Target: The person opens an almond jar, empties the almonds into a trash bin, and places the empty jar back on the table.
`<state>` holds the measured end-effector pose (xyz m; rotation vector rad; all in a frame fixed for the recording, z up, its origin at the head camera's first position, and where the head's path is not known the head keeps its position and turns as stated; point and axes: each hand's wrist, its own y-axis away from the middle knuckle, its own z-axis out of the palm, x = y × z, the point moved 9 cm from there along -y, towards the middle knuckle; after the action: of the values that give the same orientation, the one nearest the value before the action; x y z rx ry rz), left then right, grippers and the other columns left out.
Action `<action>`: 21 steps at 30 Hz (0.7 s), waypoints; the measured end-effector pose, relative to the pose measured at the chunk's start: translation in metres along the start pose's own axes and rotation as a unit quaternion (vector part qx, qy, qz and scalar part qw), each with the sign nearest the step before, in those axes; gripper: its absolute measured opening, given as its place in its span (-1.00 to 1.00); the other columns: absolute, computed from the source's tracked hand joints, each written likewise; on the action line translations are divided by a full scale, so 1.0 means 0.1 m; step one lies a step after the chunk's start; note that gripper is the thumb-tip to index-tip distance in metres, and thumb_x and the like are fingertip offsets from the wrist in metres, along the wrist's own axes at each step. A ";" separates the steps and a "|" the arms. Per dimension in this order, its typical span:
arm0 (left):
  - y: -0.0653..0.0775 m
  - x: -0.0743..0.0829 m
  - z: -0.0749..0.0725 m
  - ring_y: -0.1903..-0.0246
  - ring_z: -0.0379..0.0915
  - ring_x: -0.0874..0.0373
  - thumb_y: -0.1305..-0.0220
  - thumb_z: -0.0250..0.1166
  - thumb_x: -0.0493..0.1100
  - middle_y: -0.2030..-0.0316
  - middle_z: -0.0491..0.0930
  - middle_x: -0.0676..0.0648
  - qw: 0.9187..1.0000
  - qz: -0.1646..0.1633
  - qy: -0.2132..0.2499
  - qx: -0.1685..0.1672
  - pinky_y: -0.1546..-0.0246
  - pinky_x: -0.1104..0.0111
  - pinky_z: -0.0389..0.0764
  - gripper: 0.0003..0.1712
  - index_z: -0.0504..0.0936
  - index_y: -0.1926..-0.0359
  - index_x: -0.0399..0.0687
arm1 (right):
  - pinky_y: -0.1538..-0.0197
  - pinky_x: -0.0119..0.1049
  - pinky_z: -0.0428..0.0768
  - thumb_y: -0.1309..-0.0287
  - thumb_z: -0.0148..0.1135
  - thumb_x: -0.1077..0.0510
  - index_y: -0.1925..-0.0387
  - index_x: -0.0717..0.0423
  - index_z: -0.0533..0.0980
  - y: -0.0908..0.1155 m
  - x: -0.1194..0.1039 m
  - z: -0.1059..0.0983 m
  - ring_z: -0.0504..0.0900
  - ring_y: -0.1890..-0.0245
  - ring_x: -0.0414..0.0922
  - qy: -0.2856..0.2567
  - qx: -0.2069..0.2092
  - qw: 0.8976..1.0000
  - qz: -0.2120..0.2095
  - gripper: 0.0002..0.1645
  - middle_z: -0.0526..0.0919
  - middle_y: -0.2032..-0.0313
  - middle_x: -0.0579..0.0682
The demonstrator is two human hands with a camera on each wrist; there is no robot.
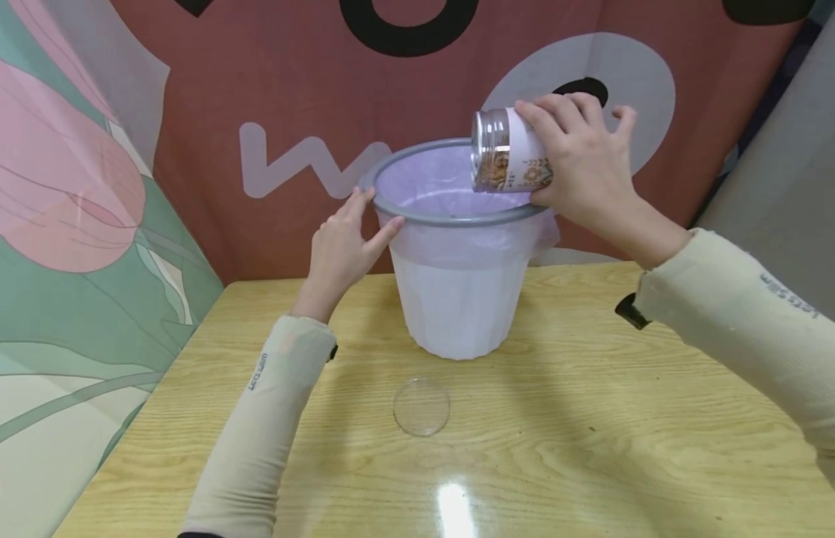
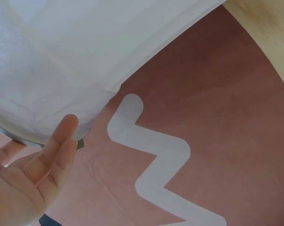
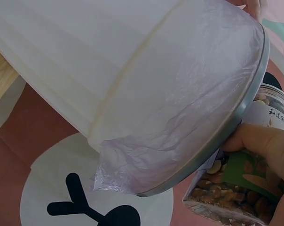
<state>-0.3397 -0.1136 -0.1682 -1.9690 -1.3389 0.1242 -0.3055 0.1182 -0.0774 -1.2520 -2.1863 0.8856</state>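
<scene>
R hand (image 1: 585,161) has its fingers curled round the nut jar (image 1: 525,153), held sideways over the bin (image 1: 457,299); L hand (image 1: 343,243), fingers spread, touches the rim (image 1: 457,220). If R slips, nuts (image 3: 226,192) could hit the worktop (image 1: 592,448), tho jar's mouth is hard to see.

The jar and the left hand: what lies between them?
In the head view, the mouth of the white bin, lined with a lilac bag, lies between the jar and left hand.

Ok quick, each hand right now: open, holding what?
Left hand: open, touching the grey rim of a white, round bin.
Right hand: holding a clear, labelled cylindrical jar of nuts, tipped sideways.
</scene>
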 end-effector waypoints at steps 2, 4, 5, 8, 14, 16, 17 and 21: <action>0.00 0.00 0.00 0.56 0.42 -0.12 -0.16 0.03 0.31 -0.21 0.21 -0.26 1.000 0.000 0.000 0.000 0.70 0.28 0.27 -0.20 0.28 -0.25 -0.14 | -0.04 0.19 -0.10 0.53 0.55 0.27 -0.22 0.02 0.24 0.00 -0.01 0.00 0.16 -0.12 0.10 0.001 0.001 1.000 -0.003 0.11 0.29 -0.12 0.10; 0.00 0.00 -0.01 0.57 0.41 -0.11 -0.16 0.03 0.31 -0.21 0.21 -0.26 1.000 0.000 -0.001 0.002 0.71 0.28 0.26 -0.20 0.28 -0.24 -0.14 | -0.04 0.19 -0.10 0.53 0.55 0.27 -0.22 0.02 0.24 -0.01 -0.01 0.00 0.16 -0.12 0.10 0.002 0.001 1.000 -0.004 0.11 0.30 -0.12 0.10; 0.00 -0.01 -0.01 0.58 0.41 -0.10 -0.16 0.03 0.31 -0.21 0.21 -0.26 1.000 0.000 -0.002 0.001 0.71 0.29 0.26 -0.20 0.28 -0.25 -0.13 | -0.04 0.20 -0.10 0.52 0.55 0.27 -0.22 0.02 0.24 -0.01 -0.01 0.00 0.16 -0.12 0.10 0.002 0.001 1.000 -0.004 0.10 0.30 -0.12 0.10; 0.00 -0.01 -0.01 0.62 0.38 -0.08 -0.16 0.03 0.31 -0.21 0.21 -0.26 1.000 -0.001 -0.003 0.002 0.71 0.29 0.25 -0.20 0.28 -0.25 -0.13 | -0.04 0.20 -0.10 0.52 0.55 0.26 -0.22 0.02 0.24 -0.01 -0.01 0.01 0.15 -0.12 0.10 0.002 -0.001 1.000 -0.003 0.11 0.29 -0.12 0.10; -0.01 -0.01 0.00 0.58 0.40 -0.09 -0.15 0.02 0.32 -0.21 0.20 -0.25 1.000 -0.002 -0.003 -0.001 0.71 0.29 0.26 -0.19 0.27 -0.25 -0.13 | -0.06 0.19 -0.11 0.51 0.55 0.27 -0.22 0.02 0.24 -0.01 -0.02 0.01 0.14 -0.13 0.09 0.002 -0.004 1.000 -0.004 0.09 0.29 -0.12 0.11; -0.01 0.00 0.01 0.60 0.39 -0.08 -0.16 0.02 0.32 -0.22 0.20 -0.25 1.000 -0.002 -0.003 -0.002 0.71 0.29 0.25 -0.19 0.27 -0.25 -0.13 | -0.06 0.19 -0.12 0.50 0.55 0.27 -0.21 0.02 0.25 -0.01 -0.02 0.01 0.14 -0.13 0.09 0.001 -0.004 1.000 -0.005 0.08 0.30 -0.11 0.11; -0.01 0.00 0.01 0.61 0.38 -0.07 -0.16 0.02 0.32 -0.22 0.20 -0.25 1.000 -0.002 -0.003 -0.002 0.71 0.29 0.25 -0.19 0.27 -0.25 -0.13 | -0.06 0.19 -0.12 0.50 0.55 0.27 -0.21 0.02 0.25 -0.01 -0.03 0.01 0.14 -0.13 0.09 0.001 -0.005 1.000 -0.006 0.08 0.30 -0.11 0.11; -0.02 0.00 0.02 0.66 0.34 -0.06 -0.16 0.01 0.32 -0.22 0.19 -0.25 1.000 -0.004 -0.002 -0.005 0.72 0.30 0.22 -0.19 0.27 -0.25 -0.13 | -0.06 0.19 -0.13 0.48 0.54 0.27 -0.21 0.01 0.25 -0.01 -0.02 0.01 0.13 -0.14 0.10 0.005 -0.010 1.000 -0.005 0.07 0.29 -0.12 0.11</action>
<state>-0.3420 -0.1126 -0.1684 -1.9718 -1.3523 0.1178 -0.3057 0.1156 -0.0770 -1.2513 -2.1966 0.8538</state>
